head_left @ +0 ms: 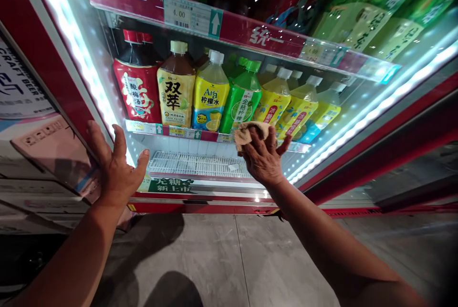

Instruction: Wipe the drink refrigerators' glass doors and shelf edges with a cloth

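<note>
From the head camera, a lit drinks cooler [375, 154] with a red frame fills the upper part of the picture. Its middle shelf [179, 131] holds a front row of seven bottles:

- One dark drink with a red label and red cap [138, 89]
- One brown tea with a yellow label and cream cap [176, 88]
- One pale lemon water with a white cap [211, 94]
- One green bottle with a green cap [243, 99]
- Three yellow-labelled bottles with white caps [300, 106] at the right

More caps show behind them, too hidden to count. The shelf above carries large green-labelled bottles [361, 15], cut off by the picture edge. Below the middle shelf lies a white wire rack [193, 164].

The left hand [114, 168] is spread wide, fingers apart, with its palm flat against the cooler's left edge, gripping nothing. The right hand [263, 156] has its fingers curled over a crumpled beige cloth [248, 133]. It presses the cloth at the front of the middle shelf, just below the green bottle. Whether the cloth meets glass or the shelf rail cannot be told. A grey tiled floor [214, 259] lies beneath both arms.
</note>
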The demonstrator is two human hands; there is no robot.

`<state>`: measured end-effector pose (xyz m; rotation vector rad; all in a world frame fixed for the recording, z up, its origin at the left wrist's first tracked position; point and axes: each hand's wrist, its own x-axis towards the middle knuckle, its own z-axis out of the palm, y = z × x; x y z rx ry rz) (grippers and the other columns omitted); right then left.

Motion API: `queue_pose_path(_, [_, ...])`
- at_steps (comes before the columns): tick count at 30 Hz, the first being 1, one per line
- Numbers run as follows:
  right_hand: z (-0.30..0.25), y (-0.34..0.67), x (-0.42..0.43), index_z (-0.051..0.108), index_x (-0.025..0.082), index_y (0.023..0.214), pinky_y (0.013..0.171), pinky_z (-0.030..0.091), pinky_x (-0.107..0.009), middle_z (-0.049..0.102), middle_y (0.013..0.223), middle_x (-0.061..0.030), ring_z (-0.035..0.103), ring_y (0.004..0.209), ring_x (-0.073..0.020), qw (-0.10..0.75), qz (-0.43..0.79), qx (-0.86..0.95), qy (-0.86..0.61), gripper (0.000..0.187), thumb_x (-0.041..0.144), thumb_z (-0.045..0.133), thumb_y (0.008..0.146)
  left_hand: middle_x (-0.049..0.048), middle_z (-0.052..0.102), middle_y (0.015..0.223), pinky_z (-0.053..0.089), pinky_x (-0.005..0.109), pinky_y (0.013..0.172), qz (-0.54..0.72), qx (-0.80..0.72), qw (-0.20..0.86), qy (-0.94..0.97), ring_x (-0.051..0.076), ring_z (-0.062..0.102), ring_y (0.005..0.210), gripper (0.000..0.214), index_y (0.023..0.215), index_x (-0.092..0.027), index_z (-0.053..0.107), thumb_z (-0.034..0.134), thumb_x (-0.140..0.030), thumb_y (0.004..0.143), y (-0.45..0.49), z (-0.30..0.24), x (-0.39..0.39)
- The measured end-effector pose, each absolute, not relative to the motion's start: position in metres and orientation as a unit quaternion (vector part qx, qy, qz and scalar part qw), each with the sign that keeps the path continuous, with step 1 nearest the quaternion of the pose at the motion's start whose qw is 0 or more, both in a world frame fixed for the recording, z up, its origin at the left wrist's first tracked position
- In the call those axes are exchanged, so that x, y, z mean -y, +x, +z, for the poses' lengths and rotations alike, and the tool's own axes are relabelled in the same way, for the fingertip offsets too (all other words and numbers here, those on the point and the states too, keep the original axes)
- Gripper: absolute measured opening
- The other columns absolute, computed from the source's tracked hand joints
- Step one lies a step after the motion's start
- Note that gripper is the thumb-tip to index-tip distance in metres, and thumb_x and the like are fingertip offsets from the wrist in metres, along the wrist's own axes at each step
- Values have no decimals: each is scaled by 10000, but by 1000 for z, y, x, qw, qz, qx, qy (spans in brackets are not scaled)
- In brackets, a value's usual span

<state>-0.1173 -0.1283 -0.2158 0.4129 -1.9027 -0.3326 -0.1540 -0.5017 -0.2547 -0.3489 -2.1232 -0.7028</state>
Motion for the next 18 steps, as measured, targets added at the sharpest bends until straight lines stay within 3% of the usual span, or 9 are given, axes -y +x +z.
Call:
queue_pose_path(5, [-210,-118,113,669,276,1345,1235,-82,-744,427,1669,-57,-84,1635,-337,564,-89,818,70,396,315,512,984,117,-161,1744,44,620,1305,-270,848,432,-147,400,-82,1614,1075,1676,-230,100,740,-303,815,-159,-260,504])
queue_pose_path(11, [-229,-112,101,703,337,1268,1258,-41,-713,538,1586,-13,6,1640,-326,509,-102,851,79,333,363,558,969,114,-147,1746,66,617,1296,-267,841,444,-153,383,-66,1620,1075,1677,-253,90,725,-344,815,-165,-264,506])
queue_pose_path(15, [-225,-112,86,637,256,1382,1231,18,-765,428,1656,-101,-13,1634,-367,552,-56,831,38,431,332,503,979,106,-122,1751,66,599,1301,-276,839,442,-157,366,-59,1624,1030,1675,-258,119,704,-356,834,-162,-263,507])
queue_pose_path(18, [-223,-114,89,593,252,1438,1216,30,-784,365,1689,-110,-45,1629,-385,535,-37,844,0,478,330,484,979,120,-105,1752,62,601,1300,-269,838,448,-155,371,-49,1624,1043,1675,-250,120,717,-363,828,-162,-261,506])
